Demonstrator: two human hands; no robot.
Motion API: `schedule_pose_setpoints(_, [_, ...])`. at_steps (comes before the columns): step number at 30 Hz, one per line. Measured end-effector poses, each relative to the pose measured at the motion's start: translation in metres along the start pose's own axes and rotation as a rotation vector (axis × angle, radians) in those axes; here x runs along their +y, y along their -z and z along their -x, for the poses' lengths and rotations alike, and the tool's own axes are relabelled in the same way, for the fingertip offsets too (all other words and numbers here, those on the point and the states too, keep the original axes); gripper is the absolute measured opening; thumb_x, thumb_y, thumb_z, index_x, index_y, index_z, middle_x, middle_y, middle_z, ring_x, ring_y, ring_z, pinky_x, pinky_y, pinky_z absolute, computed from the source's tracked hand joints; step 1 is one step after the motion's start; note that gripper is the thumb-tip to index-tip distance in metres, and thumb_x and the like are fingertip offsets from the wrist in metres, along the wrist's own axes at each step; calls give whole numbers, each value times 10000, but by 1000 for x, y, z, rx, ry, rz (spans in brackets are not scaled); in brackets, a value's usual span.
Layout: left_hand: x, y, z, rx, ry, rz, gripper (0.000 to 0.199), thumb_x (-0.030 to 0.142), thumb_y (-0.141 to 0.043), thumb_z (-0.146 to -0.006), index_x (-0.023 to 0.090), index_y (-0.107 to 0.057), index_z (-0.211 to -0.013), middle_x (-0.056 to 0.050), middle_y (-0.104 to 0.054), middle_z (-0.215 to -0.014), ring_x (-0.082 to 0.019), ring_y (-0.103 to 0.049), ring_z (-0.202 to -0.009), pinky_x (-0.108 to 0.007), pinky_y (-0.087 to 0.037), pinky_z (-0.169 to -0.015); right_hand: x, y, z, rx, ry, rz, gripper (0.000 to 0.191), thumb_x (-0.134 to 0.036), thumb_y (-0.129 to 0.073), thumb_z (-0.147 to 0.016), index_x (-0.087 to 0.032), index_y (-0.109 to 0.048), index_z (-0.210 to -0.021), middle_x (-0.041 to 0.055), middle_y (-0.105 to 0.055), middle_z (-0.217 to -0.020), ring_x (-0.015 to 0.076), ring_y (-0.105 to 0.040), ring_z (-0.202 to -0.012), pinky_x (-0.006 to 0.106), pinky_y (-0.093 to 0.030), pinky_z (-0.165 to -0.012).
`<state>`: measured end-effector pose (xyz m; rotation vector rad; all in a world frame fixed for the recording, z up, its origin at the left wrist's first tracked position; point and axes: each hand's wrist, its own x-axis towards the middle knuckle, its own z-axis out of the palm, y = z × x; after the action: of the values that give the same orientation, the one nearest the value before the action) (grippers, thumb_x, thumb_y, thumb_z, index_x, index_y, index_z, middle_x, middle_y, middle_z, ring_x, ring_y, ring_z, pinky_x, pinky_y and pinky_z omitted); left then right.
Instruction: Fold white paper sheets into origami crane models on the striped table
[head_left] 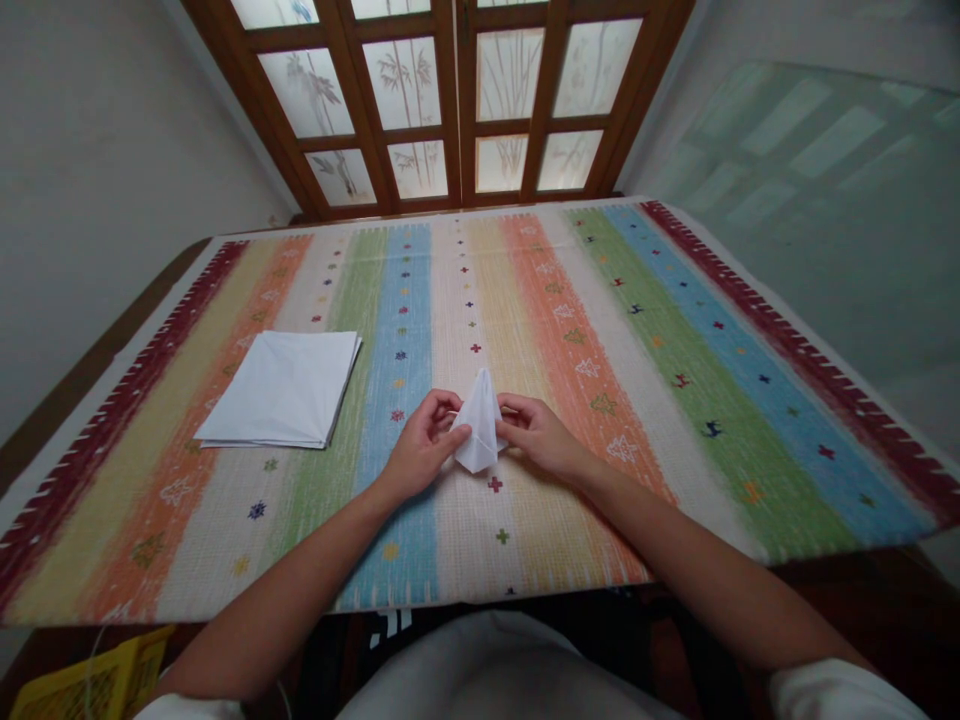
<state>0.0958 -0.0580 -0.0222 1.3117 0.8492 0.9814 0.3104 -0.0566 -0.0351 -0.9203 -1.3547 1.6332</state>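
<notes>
Left hand (pixel 429 440): thumb and fingers pinching the 9 o'clock edge of the folded white paper (pixel 478 428). Right hand (pixel 536 430): same pinch at the 3 o'clock edge. Paper is between the hands, above the near-middle of the striped, cloth-covered tabletop (pixel 540 540), narrow tip toward 12, wide end toward 6, creases on the near face. Can't tell if it touches the cloth.

Step, my read: working a fold, both hands on it. Next move calls for even edge control and a firm crease, no tearing.

Further out: white paper stack (pixel 281 388) at 10 o'clock, well apart. Wood-framed glazed doors (pixel 457 110) at 12. Yellow plastic crate (pixel 90 680) at 8, below tabletop level.
</notes>
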Motion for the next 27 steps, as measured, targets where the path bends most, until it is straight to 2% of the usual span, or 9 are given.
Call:
schedule_pose_setpoints(3, [-1,-1,0,17,5,43,378,406,-796,-886,247,-488,-1037,-28,-628,-1100,-131,-634,-858,-243,-501,-752,-1,-1,1,10,3,-5,316,-462,-798,-888,-223,-703,-1073,50,-742,-996,210,-714,-892,332,-550,-798])
schedule_pose_setpoints(5, [-2,0,0,5,16,14,350,416,-784,-902,228,-503,-988,-31,-624,-1085,-124,-615,-840,-234,-482,-735,-1,-2,1,12,-15,-4,311,-465,-793,-892,-226,-674,-1052,39,-731,-951,201,-700,-843,322,-534,-758])
schedule_pose_setpoints(9, [-4,3,1,-28,61,-19,403,567,-721,-944,204,-558,-1006,-24,-610,-978,-133,-572,-782,-231,-437,-669,-2,-2,2,32,-12,58,321,-501,-760,-902,-215,-651,-997,30,-695,-886,185,-645,-771,303,-491,-696])
schedule_pose_setpoints(12, [-6,4,2,-75,35,47,512,642,-768,-882,213,-560,-1066,-52,-621,-1079,-173,-614,-906,-252,-486,-740,-3,-3,2,36,4,97,325,-516,-730,-918,-208,-664,-1000,30,-681,-872,185,-622,-762,304,-483,-688])
schedule_pose_setpoints(15, [-7,3,3,-112,21,72,536,527,-885,-807,227,-543,-1091,-63,-618,-1145,-199,-634,-1006,-283,-535,-830,-4,-4,2,27,18,93,299,-501,-727,-921,-217,-667,-996,37,-698,-891,198,-639,-797,319,-504,-715])
schedule_pose_setpoints(20, [-8,4,1,-67,-2,-38,393,465,-776,-915,196,-602,-1142,-97,-656,-1186,-218,-650,-1070,-314,-541,-901,-5,-3,1,51,34,106,279,-465,-738,-910,-212,-697,-1019,59,-749,-971,215,-692,-860,343,-544,-785])
schedule_pose_setpoints(24, [-7,8,0,-36,-30,-112,400,497,-747,-932,185,-632,-1155,-106,-693,-1168,-230,-666,-1059,-336,-537,-920,-7,-3,0,54,42,133,287,-466,-724,-912,-208,-700,-1035,65,-750,-993,220,-693,-887,350,-546,-808])
schedule_pose_setpoints(27, [-3,8,1,-20,-106,-203,403,562,-679,-974,188,-667,-1124,-103,-697,-1135,-238,-666,-1046,-352,-538,-920,-8,-3,1,55,22,127,290,-473,-707,-913,-211,-688,-1035,56,-729,-967,217,-674,-880,341,-526,-787])
